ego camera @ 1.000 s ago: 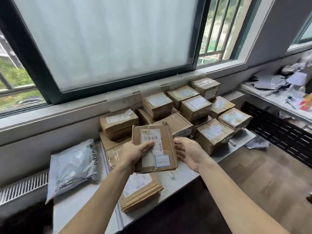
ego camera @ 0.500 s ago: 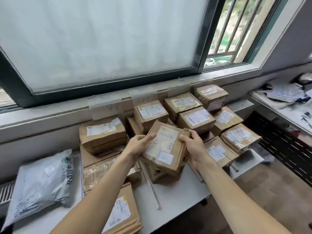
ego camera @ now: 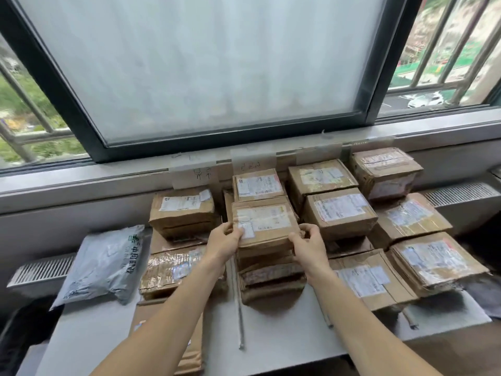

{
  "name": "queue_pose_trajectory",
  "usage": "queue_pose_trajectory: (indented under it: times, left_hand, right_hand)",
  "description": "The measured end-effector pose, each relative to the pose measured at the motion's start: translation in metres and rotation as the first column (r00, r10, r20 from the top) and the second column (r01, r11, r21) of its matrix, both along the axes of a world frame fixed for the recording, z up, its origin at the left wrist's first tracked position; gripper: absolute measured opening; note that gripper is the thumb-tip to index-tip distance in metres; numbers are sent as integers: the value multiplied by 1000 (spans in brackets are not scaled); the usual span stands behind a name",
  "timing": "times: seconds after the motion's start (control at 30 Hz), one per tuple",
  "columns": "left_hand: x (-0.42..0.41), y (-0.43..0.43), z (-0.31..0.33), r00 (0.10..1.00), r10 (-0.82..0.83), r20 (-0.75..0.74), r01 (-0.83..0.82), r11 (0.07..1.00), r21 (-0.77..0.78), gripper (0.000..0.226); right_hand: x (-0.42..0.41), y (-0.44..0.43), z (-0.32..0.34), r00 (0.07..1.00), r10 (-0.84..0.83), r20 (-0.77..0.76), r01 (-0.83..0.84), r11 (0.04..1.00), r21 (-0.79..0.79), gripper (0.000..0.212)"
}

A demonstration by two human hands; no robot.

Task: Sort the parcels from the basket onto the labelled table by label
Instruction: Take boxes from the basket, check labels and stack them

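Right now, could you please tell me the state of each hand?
Left hand: grips the cardboard parcel at its near left corner.
Right hand: grips the same parcel at its near right corner.

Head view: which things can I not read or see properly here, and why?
Head view, printed text on the parcel that the left hand and right hand hold: blurred, too small.
Head view, writing on the paper signs under the sill: too faint.
Head view, flat parcel at the near edge: partly hidden by the left forearm.
The basket: outside the frame.
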State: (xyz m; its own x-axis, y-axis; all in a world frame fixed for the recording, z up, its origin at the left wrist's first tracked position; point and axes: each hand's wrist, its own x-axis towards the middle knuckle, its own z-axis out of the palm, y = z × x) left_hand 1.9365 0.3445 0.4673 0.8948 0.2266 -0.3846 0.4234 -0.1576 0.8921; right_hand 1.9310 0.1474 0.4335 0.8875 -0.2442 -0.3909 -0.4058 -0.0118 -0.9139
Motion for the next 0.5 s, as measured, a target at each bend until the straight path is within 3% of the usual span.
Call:
queue_pose_trajectory:
  times: [0.27,0.5]
  left_hand:
    - [-11,-23,-6,998,-42,-40,46,992,121,40]
    - [-17,-26,3,997,-61,-48,65,994,84,47]
  right_hand:
    - [-3,-17,-12,995,96,1,-95,990,-107,36]
    - [-3,-22,-3,997,50,65,-44,994,-99,45]
